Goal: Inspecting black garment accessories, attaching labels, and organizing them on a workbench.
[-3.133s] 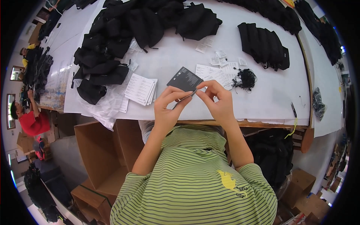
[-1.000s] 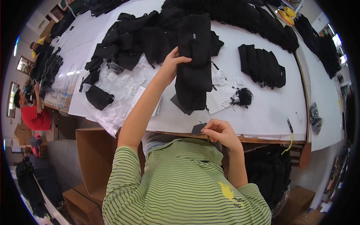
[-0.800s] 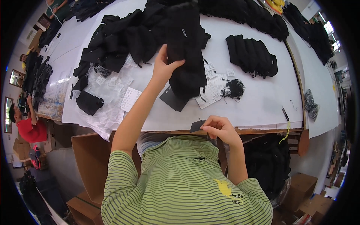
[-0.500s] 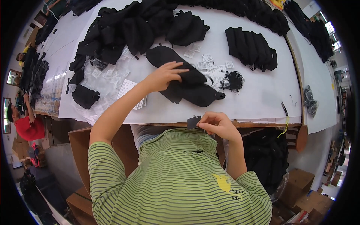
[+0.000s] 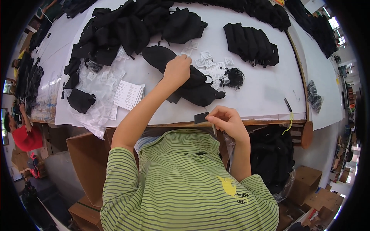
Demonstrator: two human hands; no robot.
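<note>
My left hand (image 5: 178, 71) is closed, its fingers bent down onto a black cloth piece (image 5: 156, 57) that has a rounded end and lies on the white table. A second black cloth piece (image 5: 202, 95) lies partly under it, nearer to me. By the table's front edge, my right hand (image 5: 230, 120) pinches a small dark hang tag (image 5: 200, 118) at its corner between thumb and fingertips. A thin string shows at that tag. Right of the cloth is a tangled bunch of black tag strings (image 5: 233, 78), beside loose white labels (image 5: 206, 56).
A heap of black cloth pieces (image 5: 127, 32) covers the back left. Clear plastic bags (image 5: 96, 82) and a stack of white printed cards (image 5: 129, 94) lie left of my arm. A neat row of black pieces (image 5: 252, 44) and a small cutter (image 5: 288, 104) are on the right.
My left hand's fingers, stretched out over the cloth before, have curled down onto it. My right hand still pinches the tag. The whole view has shifted a little.
</note>
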